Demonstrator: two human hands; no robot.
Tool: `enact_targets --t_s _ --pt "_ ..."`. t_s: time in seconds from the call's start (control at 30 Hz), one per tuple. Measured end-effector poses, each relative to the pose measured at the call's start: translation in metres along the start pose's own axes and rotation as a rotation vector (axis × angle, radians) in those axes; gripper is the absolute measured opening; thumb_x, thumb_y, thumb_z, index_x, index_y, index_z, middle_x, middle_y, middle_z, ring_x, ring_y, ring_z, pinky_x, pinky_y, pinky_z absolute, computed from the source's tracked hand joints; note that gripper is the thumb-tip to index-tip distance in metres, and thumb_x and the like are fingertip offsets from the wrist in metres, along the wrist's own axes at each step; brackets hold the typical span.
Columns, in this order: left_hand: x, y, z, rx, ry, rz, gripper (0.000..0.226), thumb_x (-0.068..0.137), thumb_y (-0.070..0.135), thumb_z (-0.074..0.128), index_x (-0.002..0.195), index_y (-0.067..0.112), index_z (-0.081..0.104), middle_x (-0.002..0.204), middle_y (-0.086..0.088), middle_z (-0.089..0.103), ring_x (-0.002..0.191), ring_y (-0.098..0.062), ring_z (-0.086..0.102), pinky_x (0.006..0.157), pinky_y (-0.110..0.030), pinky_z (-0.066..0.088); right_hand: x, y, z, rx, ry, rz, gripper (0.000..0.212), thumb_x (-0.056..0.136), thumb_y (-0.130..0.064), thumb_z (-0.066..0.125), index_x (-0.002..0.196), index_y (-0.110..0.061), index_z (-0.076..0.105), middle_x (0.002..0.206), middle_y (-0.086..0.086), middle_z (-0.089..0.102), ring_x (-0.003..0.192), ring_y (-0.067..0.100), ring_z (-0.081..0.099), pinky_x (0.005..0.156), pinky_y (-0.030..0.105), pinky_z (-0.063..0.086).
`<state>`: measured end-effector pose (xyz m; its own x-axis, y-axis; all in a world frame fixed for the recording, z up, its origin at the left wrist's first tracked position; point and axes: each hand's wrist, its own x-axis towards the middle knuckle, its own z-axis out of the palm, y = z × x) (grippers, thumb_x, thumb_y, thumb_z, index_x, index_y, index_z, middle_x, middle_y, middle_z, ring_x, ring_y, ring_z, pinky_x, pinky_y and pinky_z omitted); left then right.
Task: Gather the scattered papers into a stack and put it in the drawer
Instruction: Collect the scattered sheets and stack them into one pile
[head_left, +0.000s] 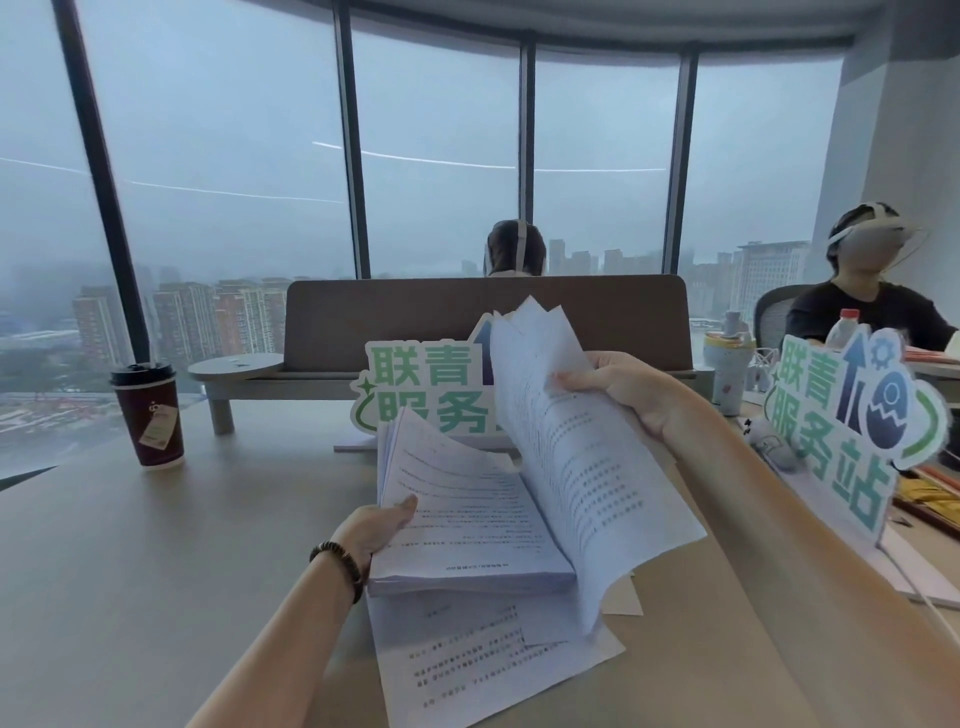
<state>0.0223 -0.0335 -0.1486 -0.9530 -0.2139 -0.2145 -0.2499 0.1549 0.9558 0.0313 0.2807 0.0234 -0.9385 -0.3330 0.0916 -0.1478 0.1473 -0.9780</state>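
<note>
left hand grips stack | right hand lifts sheets

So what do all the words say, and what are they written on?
"联青服务": green letters on the middle sign; its right side is hidden behind the lifted pages.
"联青服务站": green letters on the right sign.
Lifted pages in the right hand: print too blurred to read.
Stack under the left hand: too blurred.
Loose sheets on the table: too blurred.
Coffee cup and its tag: too small to read.
</note>
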Motion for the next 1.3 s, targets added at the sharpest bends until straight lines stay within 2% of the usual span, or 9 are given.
enact_targets --t_s 0.1,0.3,0.5,0.6,0.7,0.93,1.03,1.2,1.3 --pt "-0.003 0.002 -0.001 -0.012 -0.008 -0.007 0.038 0.091 0.035 0.068 0.107 0.001 0.066 0.087 -0.009 0.070 0.077 -0.024 0.068 0.063 -0.029 0.054 -0.008 -0.009 -0.007 0.144 -0.076 -0.055 0.037 0.082 -0.018 0.075 0.118 -0.009 0.068 0.107 0.013 0.073 0.085 0.027 0.071 0.076 0.038 0.061" --pt "-0.009 0.006 0.000 -0.078 -0.049 -0.009 0.034 0.094 0.032 0.065 0.110 0.001 0.065 0.086 -0.007 0.070 0.071 -0.019 0.068 0.047 -0.022 0.052 -0.010 0.004 -0.028 0.432 -0.098 -0.064 0.033 0.090 -0.016 0.061 0.121 -0.004 0.060 0.097 0.014 0.071 0.074 0.025 0.072 0.067 0.037 0.062" --pt "-0.016 0.011 0.000 -0.201 -0.130 -0.015 0.038 0.098 0.033 0.056 0.117 0.001 0.062 0.102 -0.017 0.071 0.081 -0.026 0.067 0.059 -0.028 0.058 0.009 0.060 -0.031 0.191 0.180 0.151 0.016 0.096 -0.007 0.059 0.107 0.003 0.066 0.083 0.014 0.076 0.068 0.025 0.074 0.062 0.039 0.062" --pt "-0.019 0.016 0.001 -0.266 -0.169 -0.026 0.036 0.098 0.035 0.055 0.116 0.005 0.064 0.117 -0.020 0.070 0.086 -0.030 0.070 0.065 -0.033 0.062 0.018 0.092 -0.031 -0.032 0.256 0.198 0.021 0.088 0.001 0.069 0.109 0.006 0.068 0.099 0.017 0.075 0.082 0.028 0.073 0.078 0.041 0.061" --pt "-0.019 0.017 0.003 -0.268 -0.168 0.017 0.032 0.097 0.036 0.055 0.113 0.010 0.065 0.113 -0.015 0.072 0.098 -0.033 0.069 0.074 -0.036 0.061 0.021 0.113 -0.025 -0.183 0.252 0.234 0.022 0.084 -0.003 0.075 0.104 -0.002 0.070 0.107 0.011 0.073 0.092 0.024 0.069 0.091 0.038 0.054" --pt "-0.022 0.014 0.004 -0.327 -0.183 -0.005 0.034 0.091 0.039 0.064 0.111 0.012 0.069 0.116 -0.018 0.071 0.110 -0.041 0.064 0.098 -0.053 0.050 0.014 0.131 -0.001 -0.017 0.230 0.278 0.031 0.082 -0.005 0.078 0.111 -0.005 0.067 0.106 0.008 0.074 0.100 0.028 0.070 0.100 0.046 0.052" --pt "-0.020 0.012 0.006 -0.401 -0.199 -0.027 0.032 0.094 0.035 0.062 0.113 0.009 0.067 0.120 -0.021 0.068 0.105 -0.039 0.063 0.097 -0.055 0.048 0.014 0.135 0.008 0.018 0.197 0.277 0.031 0.083 -0.009 0.078 0.111 -0.007 0.066 0.107 0.009 0.075 0.100 0.028 0.071 0.096 0.047 0.055" --pt "-0.026 0.016 0.006 -0.459 -0.210 -0.047 0.025 0.098 0.021 0.057 0.117 0.006 0.063 0.117 -0.023 0.066 0.086 -0.035 0.066 0.069 -0.046 0.059 0.014 0.137 0.018 0.040 0.224 0.260 0.022 0.096 -0.019 0.065 0.114 -0.007 0.064 0.107 0.010 0.073 0.097 0.027 0.071 0.087 0.042 0.058" --pt "-0.023 0.015 0.004 -0.369 -0.152 -0.010 0.030 0.095 0.020 0.063 0.117 0.000 0.065 0.116 -0.025 0.069 0.093 -0.039 0.067 0.084 -0.054 0.056 0.016 0.137 0.019 0.035 0.251 0.257 0.031 0.098 -0.027 0.062 0.121 -0.006 0.064 0.114 0.009 0.071 0.105 0.028 0.068 0.099 0.045 0.052"
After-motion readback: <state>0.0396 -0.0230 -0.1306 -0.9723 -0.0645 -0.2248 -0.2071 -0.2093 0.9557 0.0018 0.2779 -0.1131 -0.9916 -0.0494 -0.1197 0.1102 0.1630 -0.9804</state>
